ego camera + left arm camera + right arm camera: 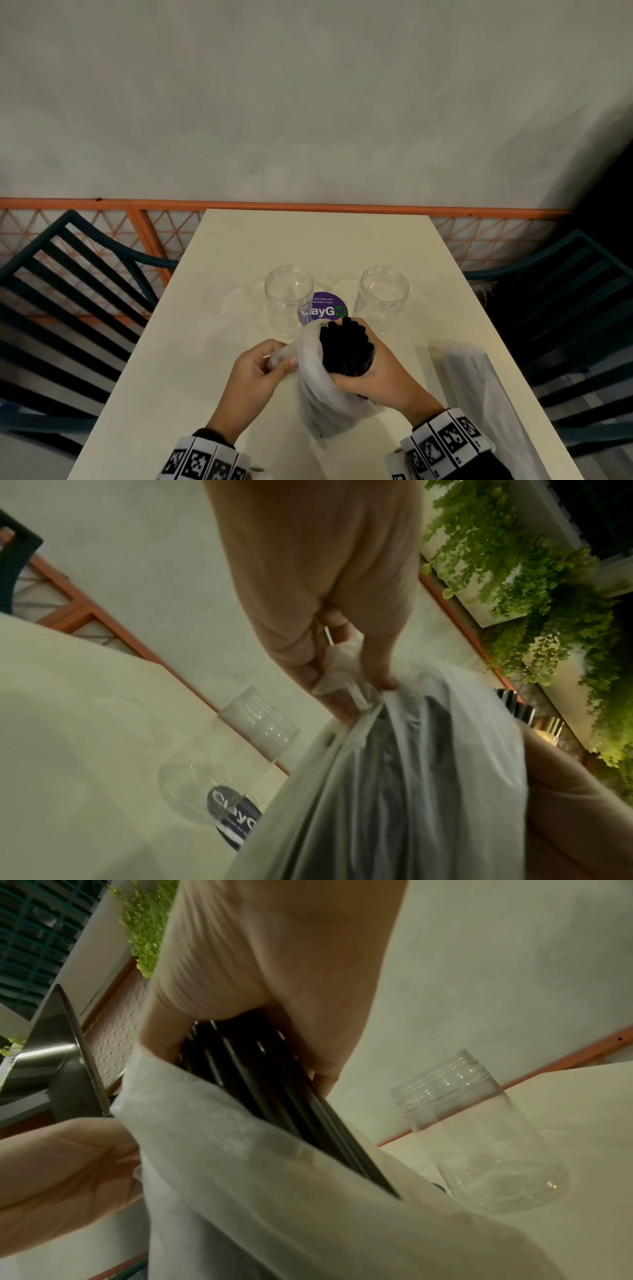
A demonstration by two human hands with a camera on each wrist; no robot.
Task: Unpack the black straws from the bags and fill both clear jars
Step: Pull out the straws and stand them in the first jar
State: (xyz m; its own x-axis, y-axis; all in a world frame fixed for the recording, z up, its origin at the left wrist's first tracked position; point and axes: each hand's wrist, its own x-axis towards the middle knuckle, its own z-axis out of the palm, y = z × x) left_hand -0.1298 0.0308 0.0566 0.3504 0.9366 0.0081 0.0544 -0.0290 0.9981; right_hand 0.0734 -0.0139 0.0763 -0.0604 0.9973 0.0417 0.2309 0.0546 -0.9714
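Observation:
A bundle of black straws (346,349) sticks up out of a white bag (318,387) near the table's front middle. My right hand (373,373) grips the bundle around its middle; the dark straws (260,1080) run down from my palm into the bag (240,1164). My left hand (260,370) pinches the bag's gathered rim (346,669) and holds it to the left. Two empty clear jars stand upright behind the hands, the left jar (289,301) and the right jar (382,299). The straws' lower ends are hidden inside the bag.
A second white bag (479,387) lies flat on the cream table (239,246) at the right. A purple round sticker (329,306) sits between the jars. Teal slatted chairs (61,294) flank the table; a grey wall and orange railing (308,205) stand behind.

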